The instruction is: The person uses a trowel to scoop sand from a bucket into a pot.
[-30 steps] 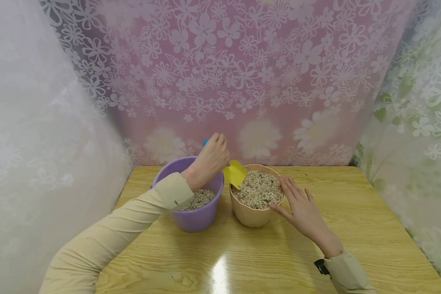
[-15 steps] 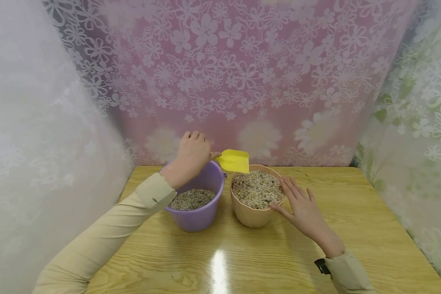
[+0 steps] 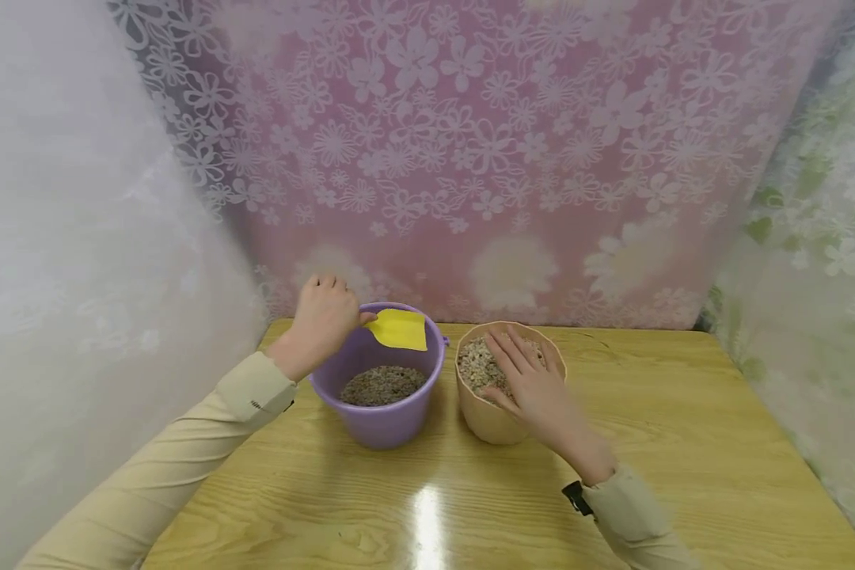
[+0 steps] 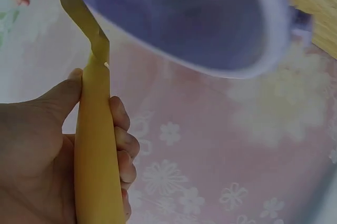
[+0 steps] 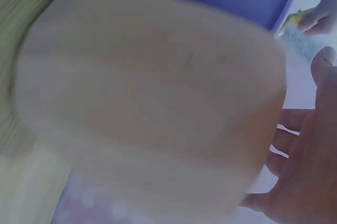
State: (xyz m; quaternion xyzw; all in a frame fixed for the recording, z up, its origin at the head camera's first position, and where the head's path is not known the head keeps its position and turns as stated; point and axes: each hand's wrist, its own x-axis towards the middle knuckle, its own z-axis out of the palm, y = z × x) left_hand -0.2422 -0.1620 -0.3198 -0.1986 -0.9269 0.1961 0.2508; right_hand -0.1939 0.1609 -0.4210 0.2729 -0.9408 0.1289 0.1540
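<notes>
My left hand grips the handle of a yellow toy shovel, its blade over the back of a purple bucket. In the left wrist view, fingers and thumb wrap the shovel's handle. Coarse grit lies low inside the bucket. Just right stands a peach plastic pot, filled almost to its rim with pale grit. Over that grit my right hand is spread, palm down with straight fingers. Whether it presses the grit or hovers cannot be told; the right wrist view mostly shows the pot's wall.
Both containers stand near the back edge of a wooden table. A pink flowered curtain hangs behind it. Pale sheets flank the left and right sides.
The shovel has moved left with my left hand, from the pot to above the bucket. My right hand has slid left from the pot's rim onto or over its grit.
</notes>
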